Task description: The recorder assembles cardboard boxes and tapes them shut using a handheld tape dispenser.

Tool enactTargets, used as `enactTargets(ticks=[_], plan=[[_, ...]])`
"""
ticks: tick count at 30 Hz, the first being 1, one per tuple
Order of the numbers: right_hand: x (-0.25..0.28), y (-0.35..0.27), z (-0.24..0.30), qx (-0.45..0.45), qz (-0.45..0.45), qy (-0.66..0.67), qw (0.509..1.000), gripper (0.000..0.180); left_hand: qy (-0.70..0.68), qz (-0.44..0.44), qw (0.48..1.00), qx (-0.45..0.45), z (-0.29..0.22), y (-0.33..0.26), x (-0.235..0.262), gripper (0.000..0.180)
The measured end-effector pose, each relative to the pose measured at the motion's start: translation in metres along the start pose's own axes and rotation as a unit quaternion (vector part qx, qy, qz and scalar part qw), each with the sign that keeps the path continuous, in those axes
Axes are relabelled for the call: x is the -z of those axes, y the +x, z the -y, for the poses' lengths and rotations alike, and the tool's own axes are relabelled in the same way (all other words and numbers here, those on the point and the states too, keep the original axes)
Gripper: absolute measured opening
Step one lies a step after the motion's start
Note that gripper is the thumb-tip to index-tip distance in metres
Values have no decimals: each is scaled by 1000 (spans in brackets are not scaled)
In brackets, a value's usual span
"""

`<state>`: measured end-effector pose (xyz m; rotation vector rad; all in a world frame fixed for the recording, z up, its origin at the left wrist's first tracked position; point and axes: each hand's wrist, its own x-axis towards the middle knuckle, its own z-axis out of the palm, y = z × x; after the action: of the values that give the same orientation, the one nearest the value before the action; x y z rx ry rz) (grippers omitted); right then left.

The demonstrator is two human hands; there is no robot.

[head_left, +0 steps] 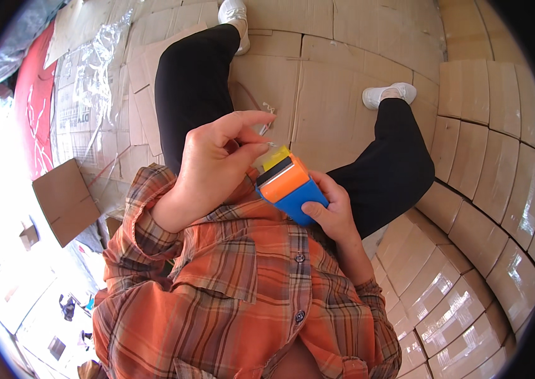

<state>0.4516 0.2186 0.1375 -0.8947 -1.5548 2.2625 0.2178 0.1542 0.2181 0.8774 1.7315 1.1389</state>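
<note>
My right hand (334,211) is wrapped round a boxy object with a blue body (299,201), an orange upper part (284,181) and a black strip along its top; its kind is unclear. A translucent yellow piece (276,159) sticks up from its far end. Just beyond that, to the left, is my left hand (217,155). Its forefinger stretches forward while the thumb and another finger close in a pinch. A tiny clear bit shows at the thumb tip, too small to name.
Flattened cardboard (337,95) covers the floor around my legs and white shoes. Stacked brown cartons (476,164) line the right side. At left lie clear plastic film (100,63), a red sheet (35,101) and an upright cardboard flap (65,202).
</note>
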Motion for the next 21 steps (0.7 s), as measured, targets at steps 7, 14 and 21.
enactTargets(ticks=[7, 14, 21], plan=[[2, -4, 9, 12, 20, -85, 996, 61, -26, 4, 998, 51, 9, -3, 10, 33], [0, 3, 25, -19, 27, -123, 992, 61, 18, -53, 998, 15, 20, -3, 10, 28], [-6, 5, 19, -27, -4, -104, 994, 58, 27, -52, 998, -9, 12, -9, 10, 31]])
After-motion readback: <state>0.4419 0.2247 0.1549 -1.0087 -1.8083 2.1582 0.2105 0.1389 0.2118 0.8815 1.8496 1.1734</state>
